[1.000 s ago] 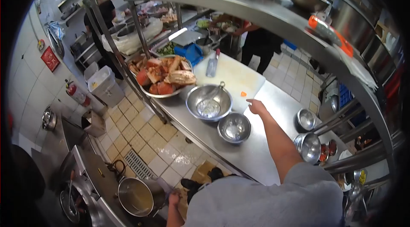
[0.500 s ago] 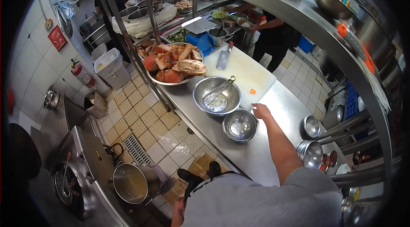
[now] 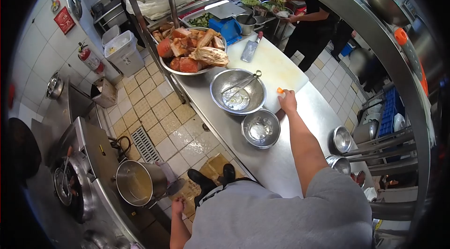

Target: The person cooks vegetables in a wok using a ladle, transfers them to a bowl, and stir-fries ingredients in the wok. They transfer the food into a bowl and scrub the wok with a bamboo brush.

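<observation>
My right hand (image 3: pixel 287 102) is at the near edge of the white cutting board (image 3: pixel 276 66), its fingertips closed on a small orange piece of food (image 3: pixel 280 90). To its left is a large metal bowl (image 3: pixel 225 102) with metal tongs (image 3: pixel 241 85) lying across it. A smaller metal bowl (image 3: pixel 253 140) stands just in front of that one. Farther back on the board lies a cleaver (image 3: pixel 250 51) with a red handle. My left hand (image 3: pixel 177 206) hangs low by my side, fingers curled, with nothing visible in it.
A big bowl of reddish-brown meat chunks (image 3: pixel 190 52) stands at the table's back left. A steel shelf (image 3: pixel 379 28) arches overhead. Metal bowls (image 3: pixel 342 139) are at the right. A tall pot (image 3: pixel 136 185) is at lower left. A co-worker (image 3: pixel 311 24) handles food across the table.
My right hand has moved forward from the steel table to the orange piece on the board. The camera view has shifted slightly. The co-worker's hands have come further into view.
</observation>
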The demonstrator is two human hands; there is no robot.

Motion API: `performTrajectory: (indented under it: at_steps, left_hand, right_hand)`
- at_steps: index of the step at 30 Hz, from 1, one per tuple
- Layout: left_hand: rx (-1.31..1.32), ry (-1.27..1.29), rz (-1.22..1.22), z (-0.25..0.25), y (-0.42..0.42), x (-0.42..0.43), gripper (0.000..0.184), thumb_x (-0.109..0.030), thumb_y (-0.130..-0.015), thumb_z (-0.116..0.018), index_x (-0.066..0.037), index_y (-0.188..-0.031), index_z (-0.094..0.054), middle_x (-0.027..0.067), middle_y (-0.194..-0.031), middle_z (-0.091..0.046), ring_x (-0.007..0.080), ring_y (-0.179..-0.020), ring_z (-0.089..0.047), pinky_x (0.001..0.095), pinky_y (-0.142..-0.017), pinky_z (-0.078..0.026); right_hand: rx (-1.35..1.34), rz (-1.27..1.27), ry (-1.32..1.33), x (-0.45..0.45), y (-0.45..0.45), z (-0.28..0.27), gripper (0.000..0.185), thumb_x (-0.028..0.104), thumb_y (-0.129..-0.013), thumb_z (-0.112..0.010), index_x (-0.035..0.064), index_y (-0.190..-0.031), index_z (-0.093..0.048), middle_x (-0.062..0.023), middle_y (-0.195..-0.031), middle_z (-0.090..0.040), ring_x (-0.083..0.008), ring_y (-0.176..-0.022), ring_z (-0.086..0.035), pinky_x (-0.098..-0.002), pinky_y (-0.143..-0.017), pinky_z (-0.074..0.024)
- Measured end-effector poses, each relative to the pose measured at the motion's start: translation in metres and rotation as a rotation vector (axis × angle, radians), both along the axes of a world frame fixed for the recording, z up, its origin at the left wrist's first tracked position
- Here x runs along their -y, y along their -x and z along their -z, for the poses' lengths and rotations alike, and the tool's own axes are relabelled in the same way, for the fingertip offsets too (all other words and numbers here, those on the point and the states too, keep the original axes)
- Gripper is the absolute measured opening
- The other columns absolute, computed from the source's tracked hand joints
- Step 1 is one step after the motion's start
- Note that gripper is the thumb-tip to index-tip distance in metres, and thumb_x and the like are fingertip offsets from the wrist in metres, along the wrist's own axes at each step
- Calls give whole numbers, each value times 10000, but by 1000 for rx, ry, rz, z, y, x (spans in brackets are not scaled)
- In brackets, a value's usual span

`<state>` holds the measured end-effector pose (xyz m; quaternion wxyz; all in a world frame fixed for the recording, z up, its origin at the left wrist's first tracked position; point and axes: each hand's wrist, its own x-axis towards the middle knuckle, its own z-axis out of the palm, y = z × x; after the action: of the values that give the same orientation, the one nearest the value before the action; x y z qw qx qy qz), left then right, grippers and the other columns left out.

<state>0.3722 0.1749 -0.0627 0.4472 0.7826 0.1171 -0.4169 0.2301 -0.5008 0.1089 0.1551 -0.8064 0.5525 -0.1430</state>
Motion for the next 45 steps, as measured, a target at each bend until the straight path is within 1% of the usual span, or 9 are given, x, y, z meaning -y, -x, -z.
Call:
performTrajectory:
  at_steps: [4, 10, 13, 17, 20, 24, 32, 34, 45]
  left_hand:
    - [-67, 35, -23, -10, 1, 25, 215, -111, -904, -433, -50, -1086, -531, 33, -817, -582, 119, -595, -545, 242, -506, -412]
    - [-73, 68, 68, 1, 26, 46, 240, -84, -852, -513, 0, -1065, -585, 106, -888, -630, 196, -727, -613, 280, -633, -482]
    - [187, -226, 444, -40, 34, 66, 209, -89, -850, -535, -48, -1026, -639, 105, -865, -645, 213, -857, -620, 306, -767, -470]
    - [143, -268, 404, -43, 26, 64, 229, -88, -848, -535, -34, -1051, -627, 113, -888, -651, 219, -863, -621, 292, -732, -478]
    - [-77, -80, 78, -20, 16, 45, 253, -87, -851, -528, -4, -1078, -603, 120, -926, -644, 218, -860, -621, 289, -706, -496]
    - [-87, -93, 81, -32, 16, 44, 280, -61, -858, -504, 38, -1115, -558, 133, -984, -623, 203, -799, -626, 290, -685, -518]
    - [41, -183, 402, -71, 20, 74, 230, -75, -884, -507, 27, -1084, -559, 109, -917, -626, 168, -743, -618, 262, -593, -490]
    - [56, -191, 442, -69, 18, 75, 237, -68, -882, -502, 26, -1092, -558, 112, -924, -626, 172, -751, -619, 267, -610, -497]
    - [-7, -49, 192, -31, -10, 58, 285, -39, -867, -478, 23, -1136, -550, 143, -991, -623, 194, -805, -623, 286, -675, -520]
  right_hand:
    - [-34, -25, -56, 3, 1, -12, 354, 259, -789, -658, 132, -1104, -557, -107, -1140, -487, -306, -998, -563, -403, -840, -473]
    - [-53, -60, 64, -2, -6, -14, 265, 277, -835, -601, 121, -1047, -573, -98, -1080, -523, -309, -918, -591, -418, -775, -491]
    - [-85, -103, 132, 2, -9, -3, 201, 249, -869, -542, 104, -1006, -571, -109, -1035, -534, -314, -879, -594, -428, -724, -500]
    - [-99, -80, 160, 6, -11, 8, 170, 216, -885, -505, 79, -959, -575, -116, -991, -546, -329, -846, -587, -442, -702, -490]
    - [66, -3, 137, 15, -12, 10, 163, 211, -885, -512, 71, -918, -589, -120, -952, -558, -337, -808, -592, -433, -702, -480]
    - [253, 99, -123, 41, -2, 17, 206, 235, -840, -595, 58, -946, -602, -140, -905, -628, -322, -833, -610, -386, -751, -475]
    - [499, 245, -8, 33, 4, 51, 283, 164, -823, -605, 59, -1082, -565, -130, -875, -625, -264, -805, -604, -357, -743, -473]
    - [380, 163, 187, 24, 0, 52, 281, 154, -822, -592, 65, -1088, -569, -130, -883, -611, -271, -818, -595, -369, -761, -474]
    - [45, 149, -147, 37, -14, 0, 438, 211, -832, -596, 260, -1257, -500, -179, -1050, -581, -320, -1009, -567, -405, -861, -458]
